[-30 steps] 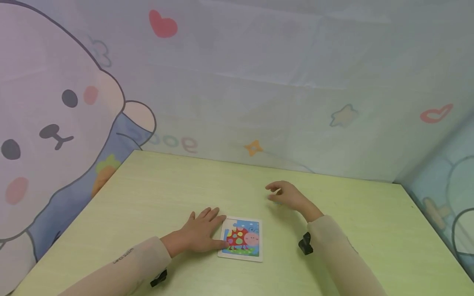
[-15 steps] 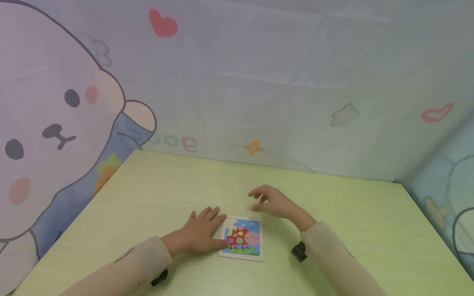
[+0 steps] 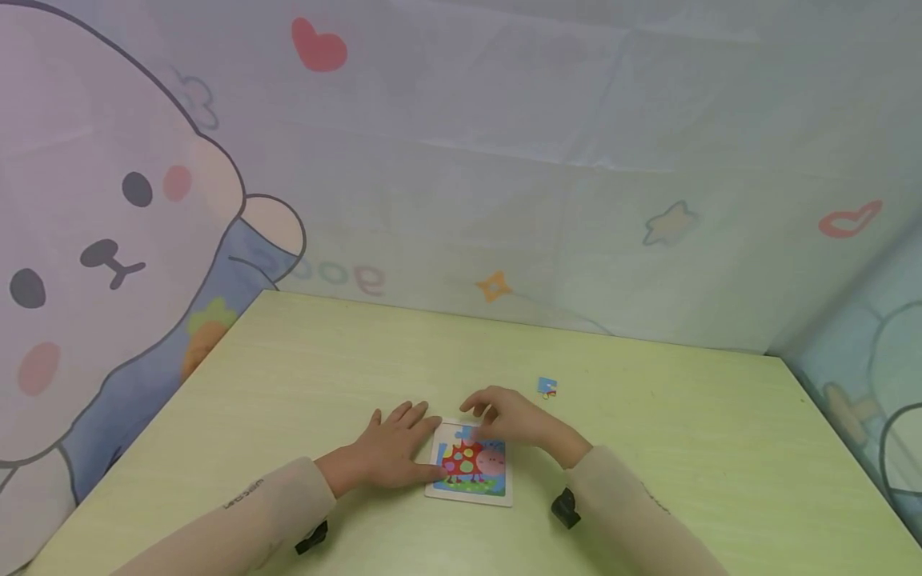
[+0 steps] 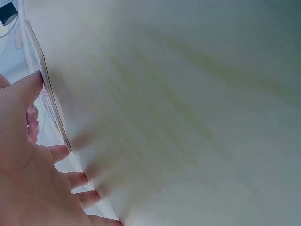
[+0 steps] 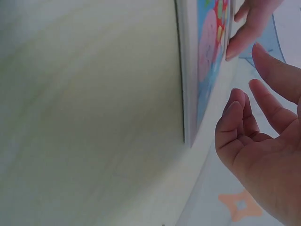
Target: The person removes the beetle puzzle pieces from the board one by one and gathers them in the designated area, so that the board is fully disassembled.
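A small square jigsaw puzzle (image 3: pixel 471 484) with a pale frame and a spotted red ladybird picture lies flat on the table. Pale bare backing shows at the upper left of its picture. My left hand (image 3: pixel 392 454) rests beside it with fingers spread, thumb on its left edge and index fingertip at the upper left corner. In the left wrist view, the left thumb (image 4: pixel 29 88) touches the frame's edge. My right hand (image 3: pixel 513 418) hovers over the puzzle's upper right part, partly covering it. Seen in the right wrist view, its loosely bent fingers (image 5: pixel 270 106) hold nothing.
A loose blue puzzle piece (image 3: pixel 547 386) with a bit of red and yellow lies on the table behind the right hand. The pale green table (image 3: pixel 346 344) ends at a printed cloth backdrop (image 3: pixel 461 200). Black wrist straps (image 3: pixel 565 509) show under both sleeves.
My right hand has moved left and towards me, from over the loose puzzle piece to above the puzzle, uncovering that piece. The left hand has stayed in place.
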`<state>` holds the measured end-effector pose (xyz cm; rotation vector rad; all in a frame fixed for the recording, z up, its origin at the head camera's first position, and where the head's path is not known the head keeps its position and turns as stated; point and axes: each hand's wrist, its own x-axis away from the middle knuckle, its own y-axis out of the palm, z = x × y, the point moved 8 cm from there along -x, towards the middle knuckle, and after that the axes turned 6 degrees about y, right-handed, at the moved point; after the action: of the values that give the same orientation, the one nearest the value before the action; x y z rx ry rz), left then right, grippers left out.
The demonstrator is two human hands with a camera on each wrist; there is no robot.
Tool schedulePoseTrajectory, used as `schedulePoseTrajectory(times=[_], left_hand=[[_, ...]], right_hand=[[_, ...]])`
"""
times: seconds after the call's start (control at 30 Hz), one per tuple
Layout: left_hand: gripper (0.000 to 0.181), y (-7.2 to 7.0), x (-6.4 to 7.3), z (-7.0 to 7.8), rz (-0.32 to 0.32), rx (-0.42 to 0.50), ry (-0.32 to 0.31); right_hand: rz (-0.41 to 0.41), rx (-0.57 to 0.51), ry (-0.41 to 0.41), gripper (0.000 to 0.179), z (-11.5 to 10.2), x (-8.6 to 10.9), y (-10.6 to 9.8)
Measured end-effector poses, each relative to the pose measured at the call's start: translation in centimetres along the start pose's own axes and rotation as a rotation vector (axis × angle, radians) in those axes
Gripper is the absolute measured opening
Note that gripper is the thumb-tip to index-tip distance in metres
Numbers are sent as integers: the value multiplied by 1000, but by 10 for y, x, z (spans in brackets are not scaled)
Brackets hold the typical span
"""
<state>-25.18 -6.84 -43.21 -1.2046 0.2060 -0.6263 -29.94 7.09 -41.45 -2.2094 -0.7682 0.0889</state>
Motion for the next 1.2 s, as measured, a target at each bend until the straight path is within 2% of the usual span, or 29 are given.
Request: schedulePoseTrajectory(times=[0.3, 0.7, 0.97, 1.2], left_hand=[[78, -1, -1, 1, 4, 3, 9], [78, -2, -1, 1, -2, 0, 8], [78, 0, -2, -1, -5, -16, -3], [77, -2, 0, 1, -1, -4, -3]], right_hand=[[-23, 47, 17, 35, 3, -3, 11], [-28, 91, 29, 29, 4, -3, 15], [-61, 104, 56, 25, 3, -5, 18], [-70, 116, 27, 22, 2, -6, 21]])
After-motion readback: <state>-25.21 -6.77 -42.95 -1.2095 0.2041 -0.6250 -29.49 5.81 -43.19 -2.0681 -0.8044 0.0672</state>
